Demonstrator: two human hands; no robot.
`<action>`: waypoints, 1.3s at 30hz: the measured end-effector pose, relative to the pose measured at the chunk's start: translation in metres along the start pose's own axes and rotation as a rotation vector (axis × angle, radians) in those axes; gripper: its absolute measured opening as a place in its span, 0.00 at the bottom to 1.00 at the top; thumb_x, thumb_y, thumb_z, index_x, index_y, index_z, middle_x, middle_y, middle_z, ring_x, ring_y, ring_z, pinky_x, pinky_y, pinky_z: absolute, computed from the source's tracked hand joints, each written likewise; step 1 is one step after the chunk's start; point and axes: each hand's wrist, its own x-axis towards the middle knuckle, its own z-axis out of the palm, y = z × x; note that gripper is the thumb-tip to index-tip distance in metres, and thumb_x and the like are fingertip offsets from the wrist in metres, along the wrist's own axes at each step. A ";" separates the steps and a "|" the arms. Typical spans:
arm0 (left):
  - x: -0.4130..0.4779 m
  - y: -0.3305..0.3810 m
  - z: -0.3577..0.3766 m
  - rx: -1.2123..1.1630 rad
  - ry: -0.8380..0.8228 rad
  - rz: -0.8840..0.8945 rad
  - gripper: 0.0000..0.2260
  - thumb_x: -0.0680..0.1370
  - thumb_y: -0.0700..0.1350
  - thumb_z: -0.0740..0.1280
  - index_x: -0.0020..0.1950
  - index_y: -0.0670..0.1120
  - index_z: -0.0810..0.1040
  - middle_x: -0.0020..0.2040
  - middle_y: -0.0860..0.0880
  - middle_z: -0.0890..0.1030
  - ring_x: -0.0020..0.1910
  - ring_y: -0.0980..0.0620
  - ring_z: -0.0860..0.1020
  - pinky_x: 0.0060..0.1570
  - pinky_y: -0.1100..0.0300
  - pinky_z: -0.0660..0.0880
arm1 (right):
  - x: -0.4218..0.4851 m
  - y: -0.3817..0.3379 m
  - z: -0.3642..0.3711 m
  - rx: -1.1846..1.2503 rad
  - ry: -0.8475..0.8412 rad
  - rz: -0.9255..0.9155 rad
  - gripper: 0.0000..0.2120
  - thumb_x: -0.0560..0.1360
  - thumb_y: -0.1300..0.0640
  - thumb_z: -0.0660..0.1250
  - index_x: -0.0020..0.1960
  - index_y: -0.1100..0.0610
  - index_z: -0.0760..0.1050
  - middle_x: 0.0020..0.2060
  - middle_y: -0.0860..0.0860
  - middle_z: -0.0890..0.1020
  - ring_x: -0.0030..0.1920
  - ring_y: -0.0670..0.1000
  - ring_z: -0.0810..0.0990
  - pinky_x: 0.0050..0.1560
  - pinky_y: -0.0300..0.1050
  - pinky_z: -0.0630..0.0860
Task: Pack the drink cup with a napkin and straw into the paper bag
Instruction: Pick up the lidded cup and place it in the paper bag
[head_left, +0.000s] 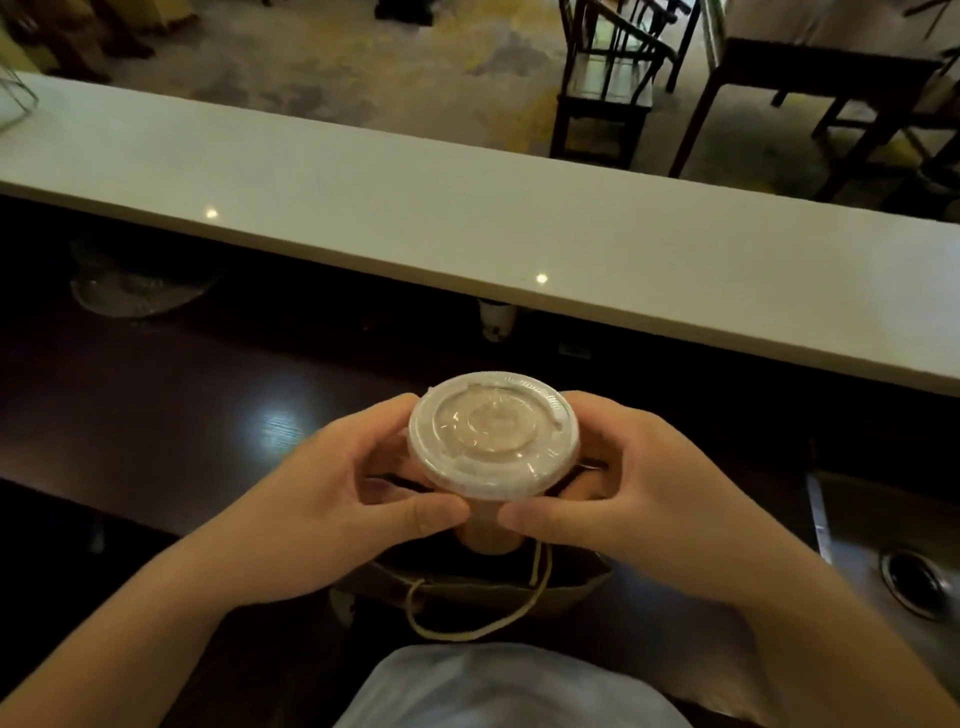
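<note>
Item: drink cup (493, 436), clear-lidded, milky-brown contents, being held upright directly above the open mouth of the paper bag (483, 590), which is standing on the dark worktop (156, 415) close to the person. The left hand (332, 499) and right hand (639, 488) are both wrapping the cup's sides just under the lid, thumbs nearly meeting in front. Step judged in hand: lowering the cup in; next is calling for a straight descent clear of the twine handle (478, 623); napkin and straw are not showing.
</note>
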 end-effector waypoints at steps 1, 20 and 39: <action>0.000 -0.001 0.002 0.017 -0.004 0.005 0.21 0.73 0.52 0.75 0.65 0.53 0.77 0.60 0.49 0.83 0.60 0.47 0.82 0.58 0.45 0.79 | -0.003 -0.003 0.001 -0.057 0.028 -0.001 0.36 0.63 0.45 0.79 0.68 0.43 0.70 0.57 0.39 0.82 0.56 0.43 0.82 0.52 0.44 0.82; 0.043 -0.053 0.027 1.002 -0.176 -0.168 0.31 0.70 0.68 0.66 0.72 0.64 0.68 0.82 0.55 0.54 0.80 0.44 0.39 0.75 0.36 0.36 | 0.001 0.020 0.010 -0.424 -0.010 -0.010 0.44 0.59 0.47 0.77 0.70 0.42 0.60 0.59 0.37 0.68 0.61 0.40 0.71 0.57 0.35 0.75; 0.033 -0.056 0.023 1.221 -0.138 -0.223 0.46 0.63 0.78 0.57 0.73 0.52 0.71 0.82 0.47 0.50 0.80 0.44 0.38 0.68 0.34 0.29 | 0.057 0.030 0.014 -1.145 -0.487 0.216 0.42 0.62 0.48 0.77 0.68 0.52 0.60 0.59 0.52 0.67 0.51 0.51 0.70 0.45 0.45 0.78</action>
